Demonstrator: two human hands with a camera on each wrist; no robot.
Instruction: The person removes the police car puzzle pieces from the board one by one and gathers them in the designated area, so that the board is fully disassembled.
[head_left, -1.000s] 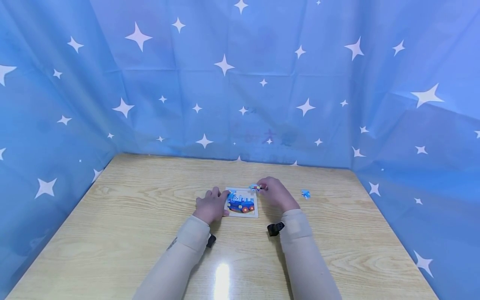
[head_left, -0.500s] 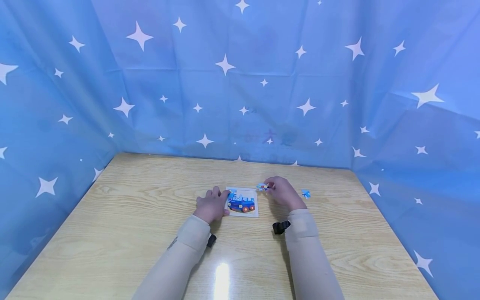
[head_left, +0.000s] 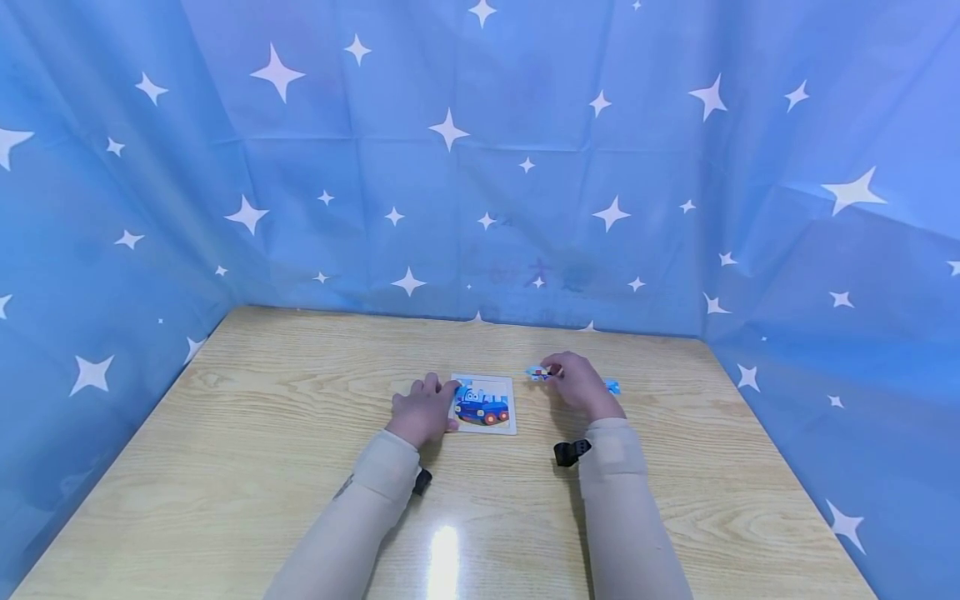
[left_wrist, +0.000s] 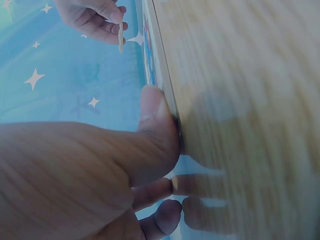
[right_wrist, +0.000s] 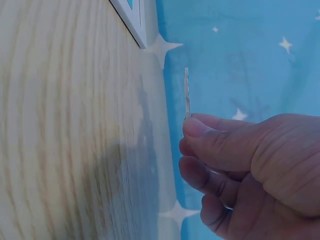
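Note:
A small framed jigsaw puzzle (head_left: 483, 406) with a blue cartoon vehicle lies flat on the table, with a bare gap along its upper part. My left hand (head_left: 422, 411) holds it at the left side, thumb and index finger at the frame. The left wrist view shows that thumb (left_wrist: 155, 112) bent against the frame's edge. To the right of the puzzle, my right hand (head_left: 576, 381) pinches a thin, colourful jigsaw piece (head_left: 537, 373) above the table. Seen edge-on in the right wrist view, the piece (right_wrist: 187, 90) sticks up from between thumb and fingers.
Another blue jigsaw piece (head_left: 613, 387) lies on the table just right of my right hand, partly hidden by it. The wooden table (head_left: 300, 375) ends at a blue star-patterned curtain (head_left: 360, 183) at the back and sides.
My right hand has moved right, away from the puzzle's upper right corner, carrying the jigsaw piece along. It now partly covers the loose piece. The left hand has stayed in place.

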